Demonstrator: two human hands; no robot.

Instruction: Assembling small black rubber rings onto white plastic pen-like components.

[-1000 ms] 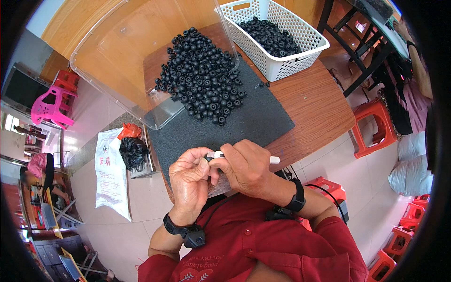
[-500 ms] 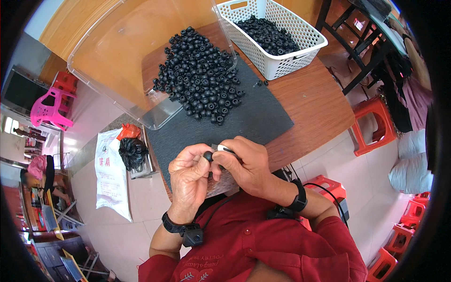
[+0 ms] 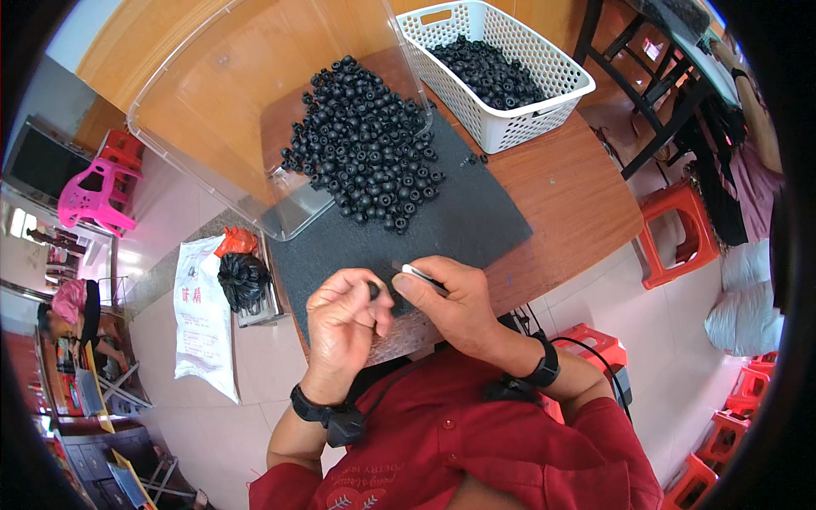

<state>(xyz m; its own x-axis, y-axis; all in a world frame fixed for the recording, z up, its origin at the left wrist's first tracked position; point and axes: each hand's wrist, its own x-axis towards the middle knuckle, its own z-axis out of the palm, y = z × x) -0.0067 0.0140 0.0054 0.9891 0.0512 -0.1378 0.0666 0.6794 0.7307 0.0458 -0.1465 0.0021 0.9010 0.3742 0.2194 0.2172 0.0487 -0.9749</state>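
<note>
Matting [image 3: 476, 212], dark and spread over the table [image 3: 569, 187], carries a heap of black beads [image 3: 365, 144]. Just above its near edge, a white rod [image 3: 422, 275] is pinched by the right hand [image 3: 455, 302], and one small black bead [image 3: 373, 291] by the left hand [image 3: 344, 323].

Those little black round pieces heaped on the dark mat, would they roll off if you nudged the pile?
Probably some. The black pieces look small and round, so loose ones could roll; two strays already lie apart. The dark mat looks grainy, which likely slows them. The left hand pinches one between fingertips, suggesting lightness.
</note>
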